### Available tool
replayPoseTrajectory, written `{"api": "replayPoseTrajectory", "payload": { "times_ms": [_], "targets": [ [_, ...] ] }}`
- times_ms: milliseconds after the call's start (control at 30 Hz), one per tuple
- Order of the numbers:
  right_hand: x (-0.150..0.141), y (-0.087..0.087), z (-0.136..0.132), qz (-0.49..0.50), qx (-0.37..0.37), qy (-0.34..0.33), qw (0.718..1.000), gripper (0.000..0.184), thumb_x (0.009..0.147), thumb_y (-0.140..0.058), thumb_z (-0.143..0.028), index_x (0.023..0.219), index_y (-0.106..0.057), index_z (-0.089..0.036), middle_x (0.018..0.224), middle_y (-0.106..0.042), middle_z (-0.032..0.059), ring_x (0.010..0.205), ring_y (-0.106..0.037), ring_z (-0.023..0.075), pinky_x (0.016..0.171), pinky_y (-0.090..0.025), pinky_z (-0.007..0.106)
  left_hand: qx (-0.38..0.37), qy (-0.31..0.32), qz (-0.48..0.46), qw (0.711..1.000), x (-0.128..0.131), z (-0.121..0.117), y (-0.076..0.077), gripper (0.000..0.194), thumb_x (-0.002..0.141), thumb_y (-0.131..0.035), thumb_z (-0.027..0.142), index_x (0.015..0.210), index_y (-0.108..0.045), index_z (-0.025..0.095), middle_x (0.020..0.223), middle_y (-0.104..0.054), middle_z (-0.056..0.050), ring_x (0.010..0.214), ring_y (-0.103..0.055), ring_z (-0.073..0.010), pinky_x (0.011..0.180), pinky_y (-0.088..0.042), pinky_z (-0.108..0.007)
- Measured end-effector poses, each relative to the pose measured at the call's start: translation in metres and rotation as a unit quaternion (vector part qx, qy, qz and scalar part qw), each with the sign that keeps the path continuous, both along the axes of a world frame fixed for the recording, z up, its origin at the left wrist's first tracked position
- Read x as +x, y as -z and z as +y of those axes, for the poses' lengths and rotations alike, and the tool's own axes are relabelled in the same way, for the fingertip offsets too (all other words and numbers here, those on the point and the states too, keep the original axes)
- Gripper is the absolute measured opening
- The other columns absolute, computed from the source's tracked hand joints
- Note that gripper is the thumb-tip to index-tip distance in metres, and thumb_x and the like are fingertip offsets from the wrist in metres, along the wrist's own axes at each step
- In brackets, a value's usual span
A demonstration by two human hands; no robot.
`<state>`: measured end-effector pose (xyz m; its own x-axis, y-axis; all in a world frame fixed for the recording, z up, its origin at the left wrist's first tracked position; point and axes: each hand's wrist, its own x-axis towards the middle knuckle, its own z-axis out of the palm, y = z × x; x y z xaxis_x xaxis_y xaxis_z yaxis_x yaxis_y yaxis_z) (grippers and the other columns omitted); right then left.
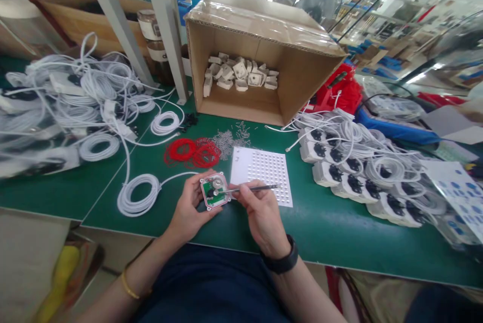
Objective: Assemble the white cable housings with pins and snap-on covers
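Note:
My left hand [188,207] grips a small white housing [209,204] by its left side. A green circuit board [210,197] and a round metal part [218,182] show inside it, with a thin red ring along the rim. A white cable [177,177] runs left from it to a coil [139,195]. In my right hand [260,207] are slim metal tweezers [256,188], pinched between thumb and fingers. Their tip points into the housing over the board; whether it touches anything, I cannot tell. Under the right hand lies a white sheet [241,164] with rows of small round pieces.
Red rings [188,151] and a heap of screws [225,143] lie behind the housing. A cardboard box [260,106] on its side holds several white covers [239,70]. Coiled white cables [94,96] pile up at left. White housings with black connectors [354,182] stand at right.

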<state>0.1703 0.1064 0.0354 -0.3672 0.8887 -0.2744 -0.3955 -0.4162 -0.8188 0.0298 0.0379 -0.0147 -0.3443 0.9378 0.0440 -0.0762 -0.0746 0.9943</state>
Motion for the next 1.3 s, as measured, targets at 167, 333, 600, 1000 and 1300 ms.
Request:
{"api": "replayPoseTrajectory", "payload": {
  "times_ms": [167, 333, 600, 1000, 1300],
  "targets": [
    [-0.0032, 0.0018, 0.0038, -0.038, 0.017, 0.002, 0.999, 0.023, 0.063, -0.078, -0.029, 0.069, -0.060, -0.017, 0.070, -0.070, 0.0028, 0.071, -0.066, 0.0169, 0.071, -0.051, 0.029, 0.001, 0.004, -0.002, 1.000, -0.0004, -0.0008, 0.0000, 0.068, 0.066, -0.075, 0.020, 0.122, -0.037, 0.022, 0.138, -0.041, -0.015, 0.126, -0.044, -0.0271, 0.102, -0.042, -0.044],
    [-0.0041, -0.0020, 0.0038, -0.039, 0.010, 0.003, 0.999, 0.022, 0.062, -0.078, -0.029, 0.068, -0.060, -0.016, 0.069, -0.069, 0.0024, 0.071, -0.065, 0.0167, 0.070, -0.051, 0.029, 0.002, 0.010, 0.000, 1.000, -0.0011, -0.0002, 0.0002, 0.068, 0.066, -0.075, 0.020, 0.121, -0.037, 0.022, 0.138, -0.042, -0.014, 0.126, -0.044, -0.0267, 0.102, -0.042, -0.044],
    [-0.0073, -0.0006, 0.0016, -0.060, 0.039, 0.017, 0.997, 0.018, 0.065, -0.076, -0.027, 0.069, -0.062, -0.017, 0.072, -0.070, 0.0027, 0.069, -0.064, 0.0157, 0.072, -0.049, 0.029, 0.015, 0.007, -0.001, 1.000, -0.0012, 0.0000, 0.0009, 0.066, 0.066, -0.075, 0.017, 0.120, -0.038, 0.022, 0.135, -0.044, -0.013, 0.123, -0.046, -0.0255, 0.101, -0.043, -0.042],
    [-0.0061, 0.0006, -0.0004, -0.085, 0.061, 0.007, 0.995, 0.017, 0.068, -0.074, -0.028, 0.072, -0.063, -0.016, 0.076, -0.071, 0.0039, 0.071, -0.063, 0.0158, 0.071, -0.047, 0.029, 0.020, 0.006, -0.007, 1.000, -0.0012, -0.0009, 0.0013, 0.066, 0.066, -0.075, 0.015, 0.121, -0.039, 0.024, 0.134, -0.045, -0.011, 0.121, -0.049, -0.0244, 0.099, -0.044, -0.039],
    [-0.0065, 0.0009, 0.0001, -0.083, 0.062, 0.004, 0.995, 0.018, 0.069, -0.074, -0.028, 0.072, -0.062, -0.015, 0.076, -0.071, 0.0044, 0.070, -0.063, 0.0154, 0.071, -0.047, 0.028, 0.027, 0.001, 0.010, 1.000, 0.0000, 0.0000, 0.0012, 0.065, 0.067, -0.074, 0.014, 0.121, -0.040, 0.026, 0.131, -0.048, -0.008, 0.119, -0.051, -0.0230, 0.098, -0.046, -0.038]
  ]
}}
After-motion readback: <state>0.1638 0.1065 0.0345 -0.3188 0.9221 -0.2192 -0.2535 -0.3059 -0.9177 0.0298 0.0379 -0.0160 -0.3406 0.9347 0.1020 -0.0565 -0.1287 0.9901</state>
